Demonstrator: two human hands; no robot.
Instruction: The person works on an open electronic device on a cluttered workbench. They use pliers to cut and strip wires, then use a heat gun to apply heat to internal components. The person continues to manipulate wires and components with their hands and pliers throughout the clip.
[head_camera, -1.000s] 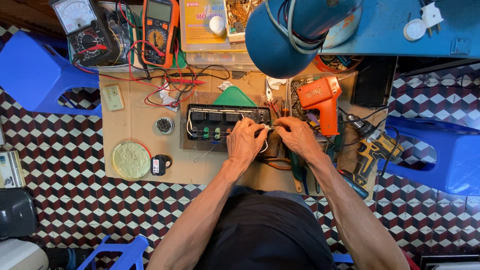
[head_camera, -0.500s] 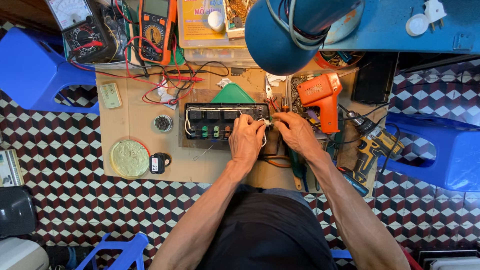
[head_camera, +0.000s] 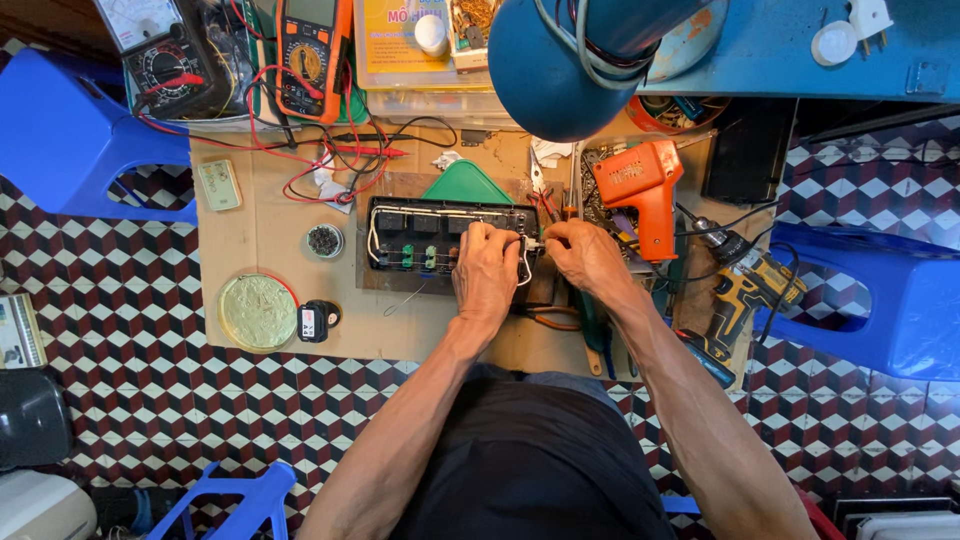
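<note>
A black rectangular circuit board with relays and green components (head_camera: 440, 245) is laid on a dark brown mat (head_camera: 385, 280) in the middle of a tan cardboard-covered work surface (head_camera: 270, 225). A white wire is looped along the board's left side, and red and green parts are seen in a row along its near edge. The left hand (head_camera: 487, 275) is rested on the board's right end, its fingers curled down and pinched on something small there; what is pinched cannot be made out. The right hand (head_camera: 585, 255) is held just beside it at the board's right edge, fingertips closed on a small white piece, with both hands nearly touching.

To the right, the board is crowded by an orange pistol-shaped soldering gun (head_camera: 640, 190) and red-handled pliers (head_camera: 550, 318). A green triangular plastic piece (head_camera: 465, 187) is touched by the far edge. Bare surface is left on the near-left side, between the mat, a round yellow-green tin lid (head_camera: 258, 312) and a small black block (head_camera: 315, 321).
</note>
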